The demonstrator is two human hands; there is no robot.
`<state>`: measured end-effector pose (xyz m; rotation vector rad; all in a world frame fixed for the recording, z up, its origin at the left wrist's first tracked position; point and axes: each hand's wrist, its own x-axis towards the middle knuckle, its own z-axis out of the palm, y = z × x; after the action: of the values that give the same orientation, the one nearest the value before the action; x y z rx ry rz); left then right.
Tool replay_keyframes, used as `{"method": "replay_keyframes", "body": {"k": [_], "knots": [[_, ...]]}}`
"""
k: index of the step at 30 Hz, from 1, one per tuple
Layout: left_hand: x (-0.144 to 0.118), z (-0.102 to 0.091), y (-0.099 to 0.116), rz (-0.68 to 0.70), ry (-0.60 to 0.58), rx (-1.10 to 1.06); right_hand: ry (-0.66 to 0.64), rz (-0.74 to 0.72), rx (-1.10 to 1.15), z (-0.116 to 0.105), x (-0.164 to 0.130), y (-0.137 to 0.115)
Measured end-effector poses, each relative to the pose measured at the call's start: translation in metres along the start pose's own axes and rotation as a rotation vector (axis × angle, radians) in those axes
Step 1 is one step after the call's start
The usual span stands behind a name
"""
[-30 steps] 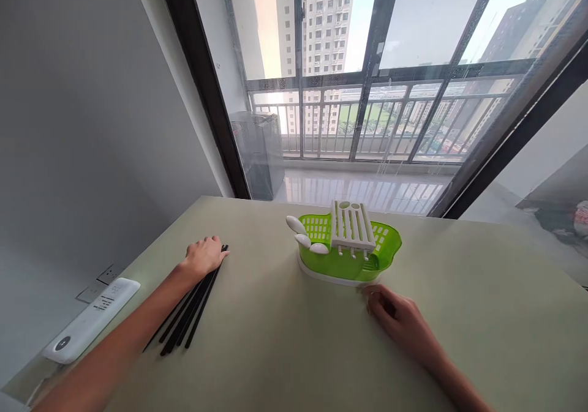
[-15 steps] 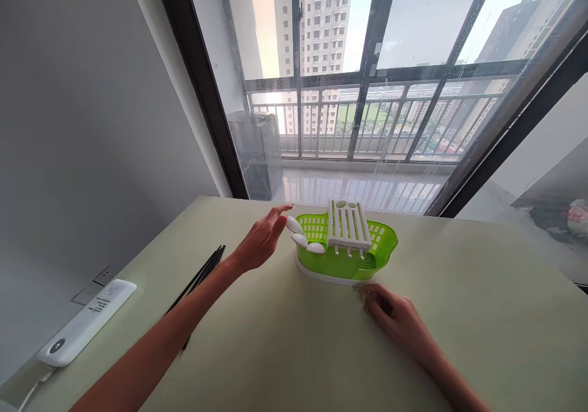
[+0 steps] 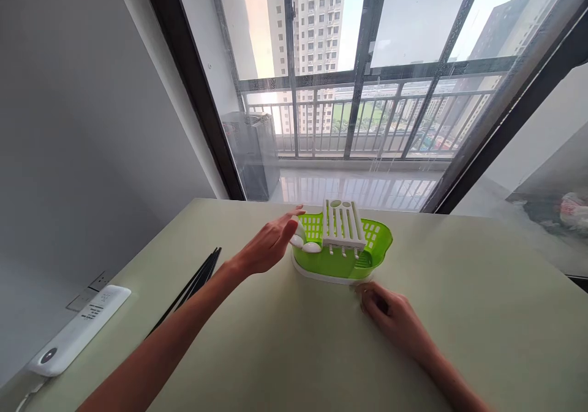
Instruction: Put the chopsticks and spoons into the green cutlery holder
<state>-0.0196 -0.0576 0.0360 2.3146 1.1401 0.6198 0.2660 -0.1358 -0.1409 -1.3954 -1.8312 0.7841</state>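
Note:
A green slotted cutlery basket (image 3: 367,256) on a white base stands mid-table, with a white slotted insert (image 3: 342,224) across its top. White spoons (image 3: 311,247) stick out at its left end. My left hand (image 3: 271,247) reaches to that end with fingers spread, touching or just over the spoon handles, and part of them is hidden behind it. My right hand (image 3: 388,311) rests on the table at the basket's near right edge, fingers curled against the white base. A bundle of black chopsticks (image 3: 195,280) lies to the left, apart from both hands.
The pale green table (image 3: 298,351) runs up to a large window with a balcony behind. A white power strip (image 3: 76,331) lies at the table's left edge by the wall sockets (image 3: 87,291).
My left hand left the black chopsticks and swung right to the spoons at the basket's left end. The right hand stayed by the basket's base.

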Motion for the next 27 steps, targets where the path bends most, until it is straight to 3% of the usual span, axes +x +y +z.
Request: {"method": "replay_keyframes", "body": {"k": [16,27], "knots": [[0.004,0.003,0.013,0.020,-0.070,0.008,0.007,-0.002,0.006,0.000,-0.001,0.002],[-0.007,0.007,0.006,0.081,0.006,0.083,-0.004,-0.006,0.018,0.001,-0.001,0.004]]}}
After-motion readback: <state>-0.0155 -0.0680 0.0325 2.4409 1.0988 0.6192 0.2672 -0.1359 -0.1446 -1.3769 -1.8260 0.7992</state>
